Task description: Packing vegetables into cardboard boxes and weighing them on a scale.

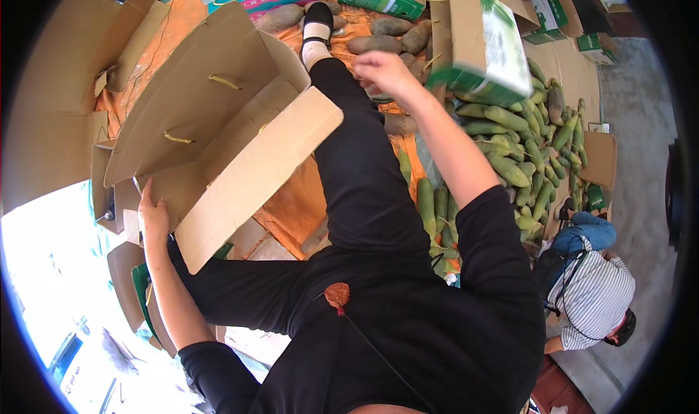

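The right hand (384, 70), upper centre of the frame, is blurring, so its grip is not readable. The green-and-white carton (486, 46) beside it is smearing too. The left hand (153, 214) is lying partly behind the open cardboard box (218, 123). A second person (593, 290), lower right, is showing only partly.

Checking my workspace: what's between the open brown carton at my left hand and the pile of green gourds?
In the head view, your outstretched leg in black trousers lies between the open brown carton and the green gourds, over an orange sheet.
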Tool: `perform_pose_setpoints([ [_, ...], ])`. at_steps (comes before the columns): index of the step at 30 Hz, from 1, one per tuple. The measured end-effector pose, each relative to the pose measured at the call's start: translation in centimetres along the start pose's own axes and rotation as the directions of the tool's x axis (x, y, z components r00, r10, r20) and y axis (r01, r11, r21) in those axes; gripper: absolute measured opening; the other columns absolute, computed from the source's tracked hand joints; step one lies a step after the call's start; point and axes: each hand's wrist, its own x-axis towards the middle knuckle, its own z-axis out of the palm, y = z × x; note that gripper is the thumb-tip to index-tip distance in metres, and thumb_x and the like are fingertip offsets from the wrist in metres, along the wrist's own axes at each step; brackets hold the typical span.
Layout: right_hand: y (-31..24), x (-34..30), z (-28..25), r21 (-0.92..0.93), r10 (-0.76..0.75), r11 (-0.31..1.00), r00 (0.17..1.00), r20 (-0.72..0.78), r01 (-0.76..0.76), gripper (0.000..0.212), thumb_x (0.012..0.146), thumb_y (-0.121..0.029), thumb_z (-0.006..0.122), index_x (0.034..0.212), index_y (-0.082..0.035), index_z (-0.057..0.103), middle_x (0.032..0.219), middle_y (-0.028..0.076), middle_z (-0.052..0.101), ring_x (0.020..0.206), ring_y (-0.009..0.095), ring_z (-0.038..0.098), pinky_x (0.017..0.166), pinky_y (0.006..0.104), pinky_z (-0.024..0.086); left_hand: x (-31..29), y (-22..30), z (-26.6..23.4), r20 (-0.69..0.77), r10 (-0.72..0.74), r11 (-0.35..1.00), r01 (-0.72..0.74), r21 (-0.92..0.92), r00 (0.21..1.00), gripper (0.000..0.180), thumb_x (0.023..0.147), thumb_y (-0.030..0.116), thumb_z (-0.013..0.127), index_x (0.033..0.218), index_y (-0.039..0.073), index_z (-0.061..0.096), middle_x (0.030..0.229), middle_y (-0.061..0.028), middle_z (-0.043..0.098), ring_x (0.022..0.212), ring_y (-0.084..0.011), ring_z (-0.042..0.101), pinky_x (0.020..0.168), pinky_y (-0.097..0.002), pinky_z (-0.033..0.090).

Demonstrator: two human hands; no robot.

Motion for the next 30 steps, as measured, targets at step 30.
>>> perform_pose_setpoints([
  [30, 34.9, -6.3, -4.6, -0.044, 0.072, 0.994, 0.918, -0.390, -0.097, 0.057, 0.072, 0.000, 0.068, 0.123, -0.001, 0.043, 0.109, 0.019, 0.059, 0.106, 0.034, 0.056, 0.091, 0.0372, 0.043, 1.2, 1.8, 2.4, -0.085, 0.001, 0.988, 0.012, 0.152, 0.996, 0.055, 0.079, -0.002, 0.051, 0.133, 0.006, 0.043, 0.115, -0.0284, 0.055, 0.107, -0.0414, 0.054, 0.092, -0.0451, 0.044],
])
